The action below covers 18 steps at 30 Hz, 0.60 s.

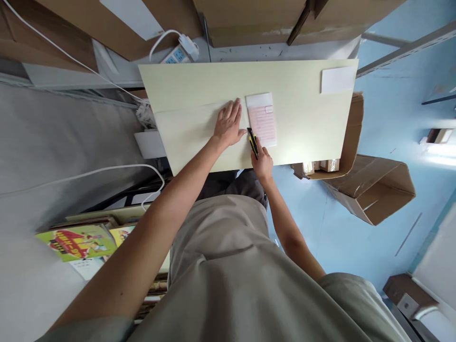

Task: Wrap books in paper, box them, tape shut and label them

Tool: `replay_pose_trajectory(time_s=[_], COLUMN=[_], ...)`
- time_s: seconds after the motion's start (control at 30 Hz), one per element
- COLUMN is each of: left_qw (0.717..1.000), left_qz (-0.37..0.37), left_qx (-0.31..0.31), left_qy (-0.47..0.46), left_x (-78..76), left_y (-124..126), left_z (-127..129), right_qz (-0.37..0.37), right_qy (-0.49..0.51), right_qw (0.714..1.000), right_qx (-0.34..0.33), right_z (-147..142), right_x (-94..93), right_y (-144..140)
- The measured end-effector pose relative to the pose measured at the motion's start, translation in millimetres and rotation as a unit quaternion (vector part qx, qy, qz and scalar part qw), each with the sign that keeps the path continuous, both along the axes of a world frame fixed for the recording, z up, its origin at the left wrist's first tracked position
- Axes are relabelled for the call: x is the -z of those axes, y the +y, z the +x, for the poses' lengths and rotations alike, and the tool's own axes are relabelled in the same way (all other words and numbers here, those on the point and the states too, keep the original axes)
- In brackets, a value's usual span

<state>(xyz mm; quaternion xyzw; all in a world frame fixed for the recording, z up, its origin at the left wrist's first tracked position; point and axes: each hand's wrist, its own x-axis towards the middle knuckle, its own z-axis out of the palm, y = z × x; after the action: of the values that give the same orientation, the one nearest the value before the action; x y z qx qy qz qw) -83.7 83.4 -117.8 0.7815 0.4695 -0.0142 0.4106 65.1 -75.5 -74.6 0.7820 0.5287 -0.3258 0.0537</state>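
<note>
A large pale yellow sheet [292, 85] lies flat on a work surface in front of me. My left hand [228, 124] presses palm-down on a lighter strip [188, 128] laid over the sheet's left part. My right hand [262, 160] grips a black and yellow utility knife [252, 141], its tip against the strip's right edge, just beside my left thumb. A pink and white printed card [263, 121] lies right of the knife. A small white card [337, 79] rests at the sheet's far right corner.
Open cardboard boxes [370, 185] stand on the blue floor to the right. A power strip [176, 54] with white cables sits behind the sheet. Colourful books [78, 242] lie stacked at lower left. Brown cartons [249, 19] line the back.
</note>
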Motion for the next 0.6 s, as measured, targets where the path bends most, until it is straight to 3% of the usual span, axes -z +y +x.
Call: replay_pose_trajectory(time_s=[0.23,0.6], left_qw=[1.000,1.000], left_qz=[0.008,-0.013], left_qx=[-0.001,-0.015], left_qy=[-0.005,-0.008], left_x=[9.1,5.7], left_y=[0,0], left_z=[-2,0], right_qz=[-0.018,-0.046], right_qy=[-0.003,-0.006], right_qw=[1.000,0.999], right_qx=[0.004,-0.004], right_z=[2,3], right_x=[-3.1,-15.0], right_y=[-19,-45])
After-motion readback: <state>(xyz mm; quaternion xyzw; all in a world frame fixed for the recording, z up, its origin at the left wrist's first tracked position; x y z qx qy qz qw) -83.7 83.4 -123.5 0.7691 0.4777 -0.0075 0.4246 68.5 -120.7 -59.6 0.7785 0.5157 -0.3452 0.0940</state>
